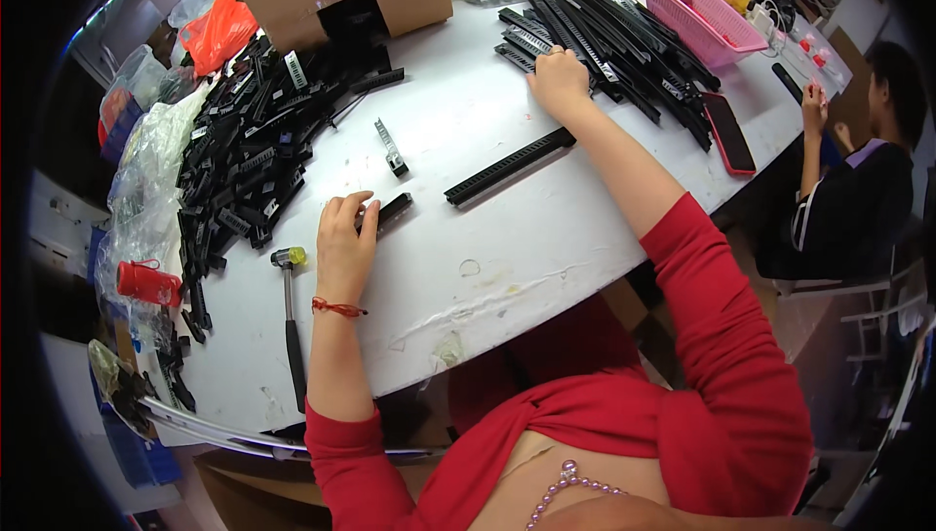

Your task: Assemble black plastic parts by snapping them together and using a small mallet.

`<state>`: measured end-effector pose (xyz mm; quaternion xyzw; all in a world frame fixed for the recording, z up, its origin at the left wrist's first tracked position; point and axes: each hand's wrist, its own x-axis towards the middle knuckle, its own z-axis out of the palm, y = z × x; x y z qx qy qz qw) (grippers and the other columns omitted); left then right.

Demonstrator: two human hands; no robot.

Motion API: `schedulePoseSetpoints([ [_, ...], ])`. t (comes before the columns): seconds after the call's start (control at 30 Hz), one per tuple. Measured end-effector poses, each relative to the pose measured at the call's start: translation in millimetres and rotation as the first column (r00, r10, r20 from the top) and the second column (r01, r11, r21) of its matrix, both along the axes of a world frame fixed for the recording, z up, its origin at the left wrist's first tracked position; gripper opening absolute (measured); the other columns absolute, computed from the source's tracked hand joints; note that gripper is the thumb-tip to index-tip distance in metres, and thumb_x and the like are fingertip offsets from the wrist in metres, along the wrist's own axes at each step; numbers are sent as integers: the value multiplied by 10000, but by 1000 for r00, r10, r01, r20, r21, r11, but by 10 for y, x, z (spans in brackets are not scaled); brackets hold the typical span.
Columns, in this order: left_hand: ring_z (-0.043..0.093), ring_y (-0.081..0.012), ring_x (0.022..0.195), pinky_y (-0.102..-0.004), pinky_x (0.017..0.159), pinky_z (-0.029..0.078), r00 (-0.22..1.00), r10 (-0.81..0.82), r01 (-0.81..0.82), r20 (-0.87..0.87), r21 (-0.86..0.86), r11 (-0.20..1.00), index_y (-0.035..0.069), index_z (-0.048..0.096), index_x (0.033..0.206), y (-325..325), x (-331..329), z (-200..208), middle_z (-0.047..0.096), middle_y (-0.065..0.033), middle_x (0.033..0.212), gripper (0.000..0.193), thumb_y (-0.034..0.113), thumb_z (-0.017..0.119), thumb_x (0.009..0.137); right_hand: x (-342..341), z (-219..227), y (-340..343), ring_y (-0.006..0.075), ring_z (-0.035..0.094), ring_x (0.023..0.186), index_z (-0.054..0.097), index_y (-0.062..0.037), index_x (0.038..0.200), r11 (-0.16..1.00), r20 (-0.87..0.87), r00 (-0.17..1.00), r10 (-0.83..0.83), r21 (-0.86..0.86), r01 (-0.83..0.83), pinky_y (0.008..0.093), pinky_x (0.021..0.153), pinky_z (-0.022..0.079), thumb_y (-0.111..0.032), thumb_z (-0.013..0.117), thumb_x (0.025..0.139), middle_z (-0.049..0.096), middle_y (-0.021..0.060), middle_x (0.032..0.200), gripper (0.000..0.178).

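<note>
The left hand (346, 238) touches a short black piece (397, 207), the right hand (563, 82) black strips (624, 43), each at two o'clock; I cannot tell either's grip.

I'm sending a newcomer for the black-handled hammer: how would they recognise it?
On the white table, find the jumbled heap of black pieces at the left. Beside it, left of the person's bare left hand, lies the hammer. Its yellow-tipped head sets it apart from those pieces.
</note>
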<state>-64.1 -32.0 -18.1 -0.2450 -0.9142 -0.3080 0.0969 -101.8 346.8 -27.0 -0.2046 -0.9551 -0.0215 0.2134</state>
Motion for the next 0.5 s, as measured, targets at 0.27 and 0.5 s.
schedulePoseSetpoints([
  [0.27, 622, -226, 941, -332, 843, 480, 958, -101, 152, -267, 180, 972, 30, 703, 1061, 134, 263, 294, 666, -109, 946, 159, 71, 671, 911, 616, 460, -539, 161, 679, 952, 676, 36, 1089, 270, -540, 796, 276, -751, -603, 294, 868, 529, -166, 737, 880, 728, 110, 1034, 297],
  [0.5, 617, -187, 1020, -325, 936, 485, 729, -583, 232, 360, 671, 704, 15, 631, 1252, 317, 680, 268, 667, -96, 1113, 378, 104, 717, 895, 1719, 417, -1357, 207, 636, 1133, 538, 18, 1179, -456, -727, 664, 176, -658, -599, 360, 1001, 511, -17, 629, 952, 663, 178, 1216, 246],
])
